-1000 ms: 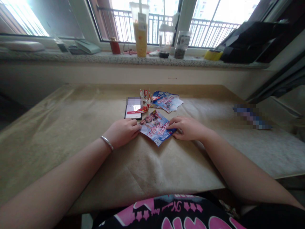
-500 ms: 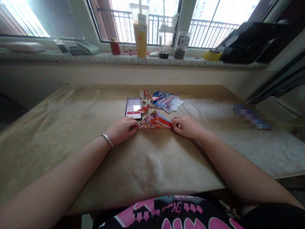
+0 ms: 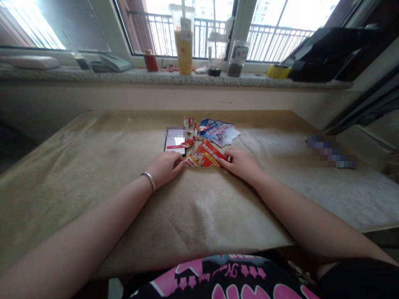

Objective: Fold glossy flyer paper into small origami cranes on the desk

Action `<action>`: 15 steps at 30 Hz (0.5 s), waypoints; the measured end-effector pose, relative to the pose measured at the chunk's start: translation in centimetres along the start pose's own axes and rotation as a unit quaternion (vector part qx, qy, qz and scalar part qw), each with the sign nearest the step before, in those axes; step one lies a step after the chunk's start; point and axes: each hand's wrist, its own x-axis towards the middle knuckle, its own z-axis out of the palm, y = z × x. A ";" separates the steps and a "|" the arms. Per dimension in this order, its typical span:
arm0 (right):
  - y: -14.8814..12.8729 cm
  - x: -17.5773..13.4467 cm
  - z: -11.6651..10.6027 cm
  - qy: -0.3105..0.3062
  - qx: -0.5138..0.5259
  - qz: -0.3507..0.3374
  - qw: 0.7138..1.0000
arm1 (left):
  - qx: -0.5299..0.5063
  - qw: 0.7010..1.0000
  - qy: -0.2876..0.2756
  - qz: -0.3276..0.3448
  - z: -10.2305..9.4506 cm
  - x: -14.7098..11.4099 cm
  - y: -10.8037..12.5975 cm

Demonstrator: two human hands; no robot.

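Note:
A red printed sheet of paper (image 3: 204,156), folded into a triangle with its peak pointing away from me, lies on the table between my hands. My left hand (image 3: 166,166) pinches its left corner, and a silver bangle sits on that wrist. At the right corner my right hand (image 3: 238,162) has its thumb on top of the paper, fingers curled behind. Just beyond are red and white folded paper pieces (image 3: 190,124), one strip lying over a phone (image 3: 174,139) with its screen lit. A fanned stack of blue leaflets (image 3: 220,133) rests to their right.
The table (image 3: 124,232) has a brownish, wrinkled cover. A blurred-out flat item (image 3: 330,151) lies at the far right. Along the stone windowsill (image 3: 149,77) stand a tall drink cup (image 3: 183,47), a lidded cup (image 3: 215,54), a small jar (image 3: 238,60) and yellow tape (image 3: 278,72).
The folded paper now shows a mostly red printed face instead of the red-and-blue one. My left hand has shifted slightly right, and my right thumb has come onto the paper's front.

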 end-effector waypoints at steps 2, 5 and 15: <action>0.0 0.1 0.4 0.010 -0.004 0.004 1.000 | 0.021 1.000 0.004 -0.006 0.1 0.1 0.1; -0.1 0.2 0.8 0.007 -0.017 0.006 1.000 | 0.045 0.999 0.000 -0.014 0.2 0.2 0.3; -0.3 0.3 0.6 -0.021 0.017 0.026 0.999 | 0.127 0.992 0.004 0.002 0.2 0.0 0.5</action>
